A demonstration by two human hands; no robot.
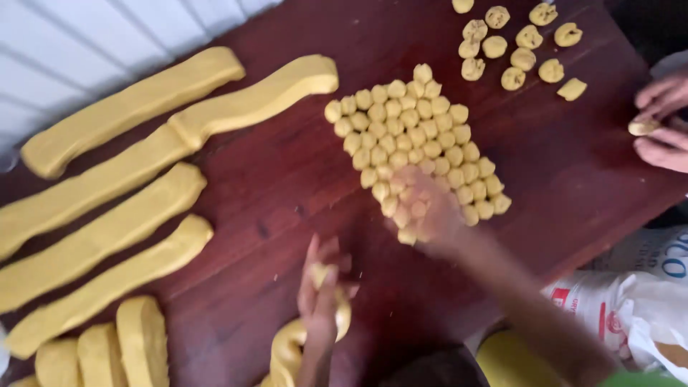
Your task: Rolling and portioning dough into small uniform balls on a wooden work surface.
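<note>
head view, looking down on a dark red wooden desk (287,179) covered in yellow dough. left hand (321,290) near the bottom edge, fingers curled shut around the end of a thick dough rope (290,347) that curves down out of frame. right hand (423,208) blurred mid-motion, stretched forward over the near corner of a tightly packed cluster of small dough pieces (416,143); fingers look loosely spread, but cannot tell through the blur whether anything is pinched between them. to the left, several long dough logs (107,236) lying side by side, touching in places, with shorter cut chunks (107,351) at the lower left corner. at the top right, a looser scatter of shaped dough pieces (519,50), well apart from the cluster. at the right edge, another person's hands (663,122) pressed together around one small piece. white printed sacks (631,308) beside the desk at lower right. likely risks from this position: a sweeping right hand knocking packed pieces out of line or squashing them together, since they sit touching; soft dough sticking piece to piece; the rope sagging or tearing where it hangs off the desk edge under its own weight; a loose piece rolling off the near edge.
</note>
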